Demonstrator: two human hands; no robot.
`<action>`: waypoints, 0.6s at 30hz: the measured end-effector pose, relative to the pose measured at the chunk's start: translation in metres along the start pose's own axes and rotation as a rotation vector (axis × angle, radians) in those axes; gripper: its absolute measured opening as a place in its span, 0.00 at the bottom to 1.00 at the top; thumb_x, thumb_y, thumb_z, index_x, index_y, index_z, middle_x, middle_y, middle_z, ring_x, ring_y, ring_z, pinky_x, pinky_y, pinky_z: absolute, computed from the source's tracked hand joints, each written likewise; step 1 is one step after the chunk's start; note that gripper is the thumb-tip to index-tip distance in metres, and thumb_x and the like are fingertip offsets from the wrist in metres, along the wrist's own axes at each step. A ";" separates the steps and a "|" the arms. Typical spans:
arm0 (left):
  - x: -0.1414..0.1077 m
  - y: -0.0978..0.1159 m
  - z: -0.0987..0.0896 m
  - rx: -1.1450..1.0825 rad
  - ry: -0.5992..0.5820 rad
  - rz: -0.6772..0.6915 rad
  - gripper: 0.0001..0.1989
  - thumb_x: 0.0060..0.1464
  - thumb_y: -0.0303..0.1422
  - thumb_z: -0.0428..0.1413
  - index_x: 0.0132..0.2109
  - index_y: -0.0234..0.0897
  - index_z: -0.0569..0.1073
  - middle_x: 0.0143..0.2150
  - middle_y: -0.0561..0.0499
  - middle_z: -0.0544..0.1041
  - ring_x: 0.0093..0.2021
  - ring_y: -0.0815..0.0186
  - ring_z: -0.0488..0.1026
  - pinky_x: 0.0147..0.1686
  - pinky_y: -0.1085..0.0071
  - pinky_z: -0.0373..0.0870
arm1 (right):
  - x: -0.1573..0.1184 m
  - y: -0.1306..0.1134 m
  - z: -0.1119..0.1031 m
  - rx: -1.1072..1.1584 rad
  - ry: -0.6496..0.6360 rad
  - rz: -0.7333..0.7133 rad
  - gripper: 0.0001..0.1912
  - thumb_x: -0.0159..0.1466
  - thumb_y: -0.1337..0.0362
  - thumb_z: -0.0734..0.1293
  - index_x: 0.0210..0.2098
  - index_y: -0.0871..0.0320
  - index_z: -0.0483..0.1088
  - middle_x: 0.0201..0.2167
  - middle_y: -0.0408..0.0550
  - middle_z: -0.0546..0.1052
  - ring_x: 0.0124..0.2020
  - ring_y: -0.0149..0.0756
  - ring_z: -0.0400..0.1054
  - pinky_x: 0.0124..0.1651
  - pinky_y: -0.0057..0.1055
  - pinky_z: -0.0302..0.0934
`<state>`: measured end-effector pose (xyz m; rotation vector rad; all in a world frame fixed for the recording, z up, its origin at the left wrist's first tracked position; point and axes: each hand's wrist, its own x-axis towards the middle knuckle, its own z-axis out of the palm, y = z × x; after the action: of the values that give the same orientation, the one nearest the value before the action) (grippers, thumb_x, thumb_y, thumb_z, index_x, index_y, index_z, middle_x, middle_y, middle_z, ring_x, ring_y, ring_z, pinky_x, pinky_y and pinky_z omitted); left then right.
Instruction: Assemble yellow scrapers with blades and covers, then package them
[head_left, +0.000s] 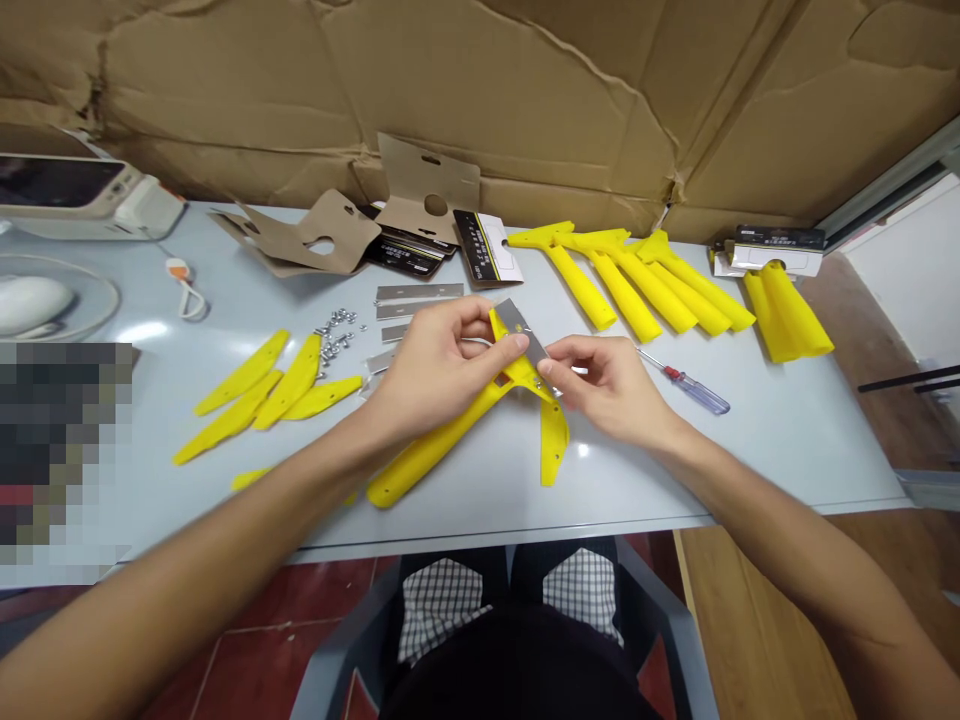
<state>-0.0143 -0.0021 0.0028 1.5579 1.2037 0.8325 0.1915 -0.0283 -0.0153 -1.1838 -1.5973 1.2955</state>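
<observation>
Between my two hands is a yellow plastic scraper [435,440], its long handle pointing toward the table's front left. A flat grey metal blade [535,350] lies along the scraper's head. My left hand [442,365] is closed around the head, its thumb pressing on the blade. At the blade's lower right end, the thumb and fingers of my right hand [611,385] pinch it. A loose yellow plate [554,447] with small holes lies on the table just below the head. To the right of my right hand rests a screwdriver [699,392] with a clear bluish handle.
Left of my hands are several yellow plates [251,378], a scatter of small screws [339,335] and several loose blades [418,292]. Yellow scraper handles [637,290] line the back right. Opened cardboard packaging [300,238] stands behind; a device with a screen [64,185] sits far left.
</observation>
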 end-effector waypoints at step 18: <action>0.000 0.003 0.001 -0.099 0.029 -0.029 0.07 0.61 0.37 0.63 0.42 0.40 0.80 0.41 0.46 0.87 0.41 0.56 0.84 0.39 0.62 0.84 | -0.001 -0.003 -0.009 0.035 -0.075 0.053 0.11 0.68 0.58 0.71 0.32 0.57 0.76 0.22 0.39 0.73 0.23 0.29 0.67 0.30 0.31 0.65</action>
<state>-0.0125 -0.0023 0.0055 1.4494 1.1856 0.8851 0.1995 -0.0266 -0.0102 -1.1757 -1.5997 1.4110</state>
